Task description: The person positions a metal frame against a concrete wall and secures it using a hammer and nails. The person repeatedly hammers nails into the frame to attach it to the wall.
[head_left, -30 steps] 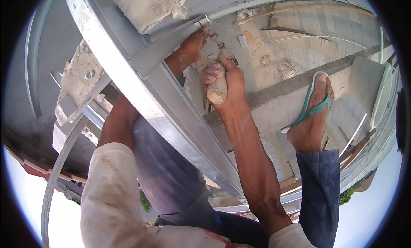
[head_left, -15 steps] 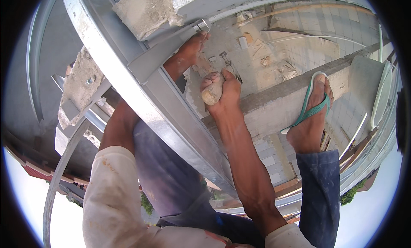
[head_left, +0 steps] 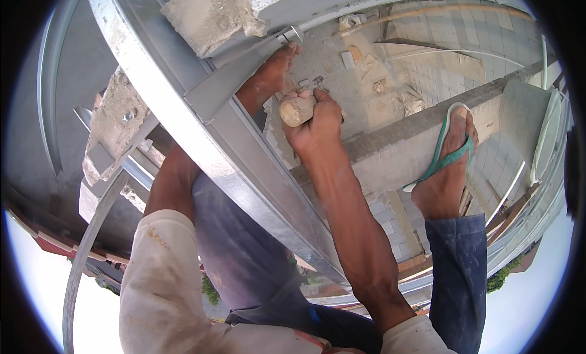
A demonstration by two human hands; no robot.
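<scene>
My right hand (head_left: pixel 320 120) is closed round a thick, round wooden handle (head_left: pixel 297 112), whose blunt end points toward me. The far part of this tool is hidden by the hand. My left arm passes behind a shiny metal beam (head_left: pixel 152 94). Beyond the beam my left hand (head_left: pixel 271 73) shows beside a grey metal strip (head_left: pixel 235 73) with a bright bent end, fingers curled up against it. Part of that grip is hidden by the strip. A chunk of broken concrete (head_left: pixel 210 21) sits just above the strip.
My right foot, in a green-strapped flip-flop (head_left: pixel 441 155), rests on a concrete ledge (head_left: pixel 390 152). Below lies a floor with rubble and scraps (head_left: pixel 366 67). Another rough concrete piece (head_left: pixel 116 122) and a curved metal bar (head_left: pixel 91 238) are at left. A grey panel (head_left: pixel 525 119) stands at right.
My right hand has moved slightly up, and the handle's end has swung up and to the left. My left hand stays by the metal strip.
</scene>
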